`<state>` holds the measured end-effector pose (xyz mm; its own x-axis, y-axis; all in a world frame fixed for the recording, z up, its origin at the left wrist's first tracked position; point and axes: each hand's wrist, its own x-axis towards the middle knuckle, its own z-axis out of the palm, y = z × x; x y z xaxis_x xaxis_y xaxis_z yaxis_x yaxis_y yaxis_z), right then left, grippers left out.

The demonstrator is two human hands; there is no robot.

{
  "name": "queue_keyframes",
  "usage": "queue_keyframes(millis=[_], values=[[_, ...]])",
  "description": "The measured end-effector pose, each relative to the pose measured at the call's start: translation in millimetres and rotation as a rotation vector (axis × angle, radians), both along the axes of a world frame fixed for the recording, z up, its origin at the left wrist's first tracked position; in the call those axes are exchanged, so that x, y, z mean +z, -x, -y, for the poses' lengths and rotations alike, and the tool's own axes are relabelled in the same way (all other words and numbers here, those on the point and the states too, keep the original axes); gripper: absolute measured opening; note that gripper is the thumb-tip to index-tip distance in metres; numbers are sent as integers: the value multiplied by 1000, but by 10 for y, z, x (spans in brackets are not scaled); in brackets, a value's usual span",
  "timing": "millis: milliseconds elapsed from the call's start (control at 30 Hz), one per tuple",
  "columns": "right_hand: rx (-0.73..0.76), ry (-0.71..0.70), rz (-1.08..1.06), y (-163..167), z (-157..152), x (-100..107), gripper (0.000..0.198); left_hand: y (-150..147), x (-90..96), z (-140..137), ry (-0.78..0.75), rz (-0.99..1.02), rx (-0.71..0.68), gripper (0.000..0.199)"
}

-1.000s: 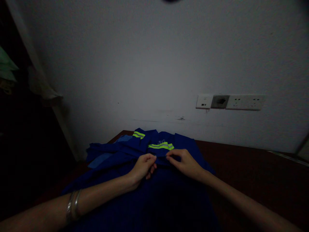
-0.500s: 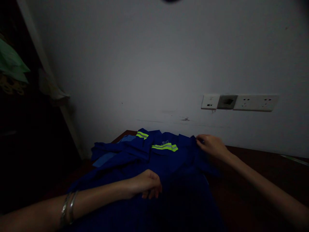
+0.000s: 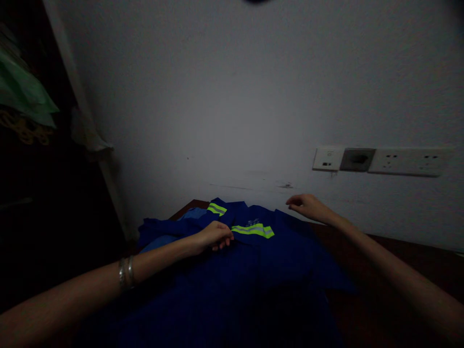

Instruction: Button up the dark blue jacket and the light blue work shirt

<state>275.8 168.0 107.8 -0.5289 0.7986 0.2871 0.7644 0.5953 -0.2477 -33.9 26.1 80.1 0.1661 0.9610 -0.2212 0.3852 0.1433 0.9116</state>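
Note:
A dark blue work jacket (image 3: 286,256) with yellow-green reflective strips and small white lettering lies spread out, its collar end toward the wall. My left hand (image 3: 215,236) is over the jacket's front, at the inner end of the chest strip (image 3: 253,230). Its fingers are closed in a pinch, seemingly on the cloth there; the fingertips are partly hidden. Beyond the jacket's right shoulder, my right hand (image 3: 306,206) is in the air with thumb and fingers slightly apart and nothing between them. The lower part of the jacket is lost in shadow.
Under the jacket is a dark reddish-brown tabletop (image 3: 395,251), pushed up to a pale wall (image 3: 235,96). A row of sockets (image 3: 387,161) is on the wall at right. At left, green cloth (image 3: 25,87) hangs by dark furniture.
My right hand has let go of the jacket's shoulder and lifted off it. The right sleeve now lies out to the right. My left hand has moved up the front to the chest strip.

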Motion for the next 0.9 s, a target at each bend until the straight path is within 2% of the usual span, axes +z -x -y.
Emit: queue_keyframes(millis=[100,233,300,500,633,767,900], values=[[-1,40,84,504,-190,-87,30,105,-27,-186,-34,5,40,15],[-40,-78,276,1076,-337,-302,33,225,-84,-337,-65,4,77,15],[-46,-97,306,1291,-398,-410,35,277,-102,-381,-68,-9,102,14],[-116,-73,314,1709,-616,-692,40,372,-125,-409,-72,-20,125,13],[-147,-48,330,1864,-673,-824,34,429,-156,-400,-113,-41,135,13],[-104,-95,328,1935,-599,-786,30,486,-162,-408,-152,-71,175,13],[-36,-150,313,1908,-471,-545,35,501,-79,-421,-147,-33,192,15]])
